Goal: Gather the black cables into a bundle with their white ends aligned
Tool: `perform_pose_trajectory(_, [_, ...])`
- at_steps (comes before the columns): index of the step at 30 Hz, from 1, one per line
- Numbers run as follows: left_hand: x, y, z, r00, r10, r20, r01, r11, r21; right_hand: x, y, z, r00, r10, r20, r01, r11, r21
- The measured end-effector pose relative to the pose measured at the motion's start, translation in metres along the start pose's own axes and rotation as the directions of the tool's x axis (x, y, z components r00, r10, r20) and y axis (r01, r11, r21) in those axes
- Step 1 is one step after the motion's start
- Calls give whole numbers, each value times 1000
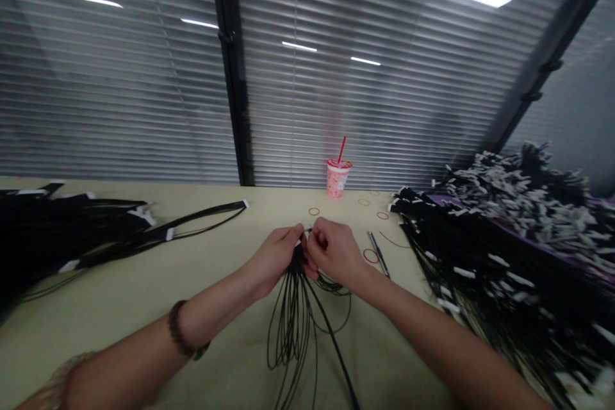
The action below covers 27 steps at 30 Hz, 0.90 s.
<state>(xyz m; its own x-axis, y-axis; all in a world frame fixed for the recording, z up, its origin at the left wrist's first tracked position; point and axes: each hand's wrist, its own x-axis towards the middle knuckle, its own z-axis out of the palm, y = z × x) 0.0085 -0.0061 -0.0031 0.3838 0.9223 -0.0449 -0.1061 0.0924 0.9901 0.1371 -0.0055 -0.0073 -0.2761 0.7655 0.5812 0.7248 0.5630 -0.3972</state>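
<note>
Both hands meet over the middle of the table around a bundle of thin black cables point(291, 320). My left hand point(278, 253) is closed, pinching the bundle near its top, where small white ends show. Beside it, my right hand point(334, 250) has its fingers curled at the same white-tipped ends; exactly what its fingertips grip is partly hidden. Below the hands the cables hang in long loops toward the near edge, and one thicker black strand runs down to the right.
Black cable bundles with white ends point(67, 224) lie at left. A larger heap of cables point(504, 269) fills the right. A pink cup with a straw point(338, 178) stands at the back. Near my right hand are a pen point(378, 254) and rubber bands point(370, 256).
</note>
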Motion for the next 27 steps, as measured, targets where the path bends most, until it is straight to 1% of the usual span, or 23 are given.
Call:
perform_pose_trajectory(3, [1,-4,3,999,18,-31,-18,1000,-12,0,-1,1,1000,14,-5,-14,1000,11])
perform_pose_trajectory(5, [4,-6,0,997,33,-63,-34,999,-20,0,-2,2,1000,11,-9,-11,1000,13])
perform_pose_trajectory(7, [10,-4,-7,984,45,-170,-54,997,-48,-2,-7,3,1000,-19,-20,20,1000,18])
perform_pose_trajectory(9, [15,0,-16,949,39,-313,-73,993,-95,-4,-12,3,997,-70,-31,71,997,35])
perform_pose_trajectory(10, [17,3,-19,945,30,-325,-67,993,-102,-5,-14,3,995,-94,-35,95,995,44])
perform_pose_trajectory(11, [17,6,-21,952,22,-305,-54,994,-97,-5,-16,2,993,-111,-38,113,992,52])
perform_pose_trajectory(13, [13,11,-20,975,22,-223,-40,996,-76,-5,-16,0,992,-114,-46,117,991,58])
perform_pose_trajectory(16, [2,16,-11,997,-15,-69,12,999,-50,-2,-9,-3,996,-60,-71,62,998,25])
perform_pose_trajectory(18, [-3,16,-7,998,-56,-6,56,997,-45,0,-5,-5,996,-34,-81,34,999,-8])
perform_pose_trajectory(20, [-5,14,-6,997,-71,3,71,996,-53,0,-3,-5,996,-43,-81,40,999,-29])
perform_pose_trajectory(23, [-3,12,-10,998,-57,-8,56,996,-73,-1,-3,-4,995,-58,-82,56,998,-31])
perform_pose_trajectory(27, [-1,11,-11,999,-48,-2,47,995,-82,-2,-5,-3,996,-38,-80,33,998,-60])
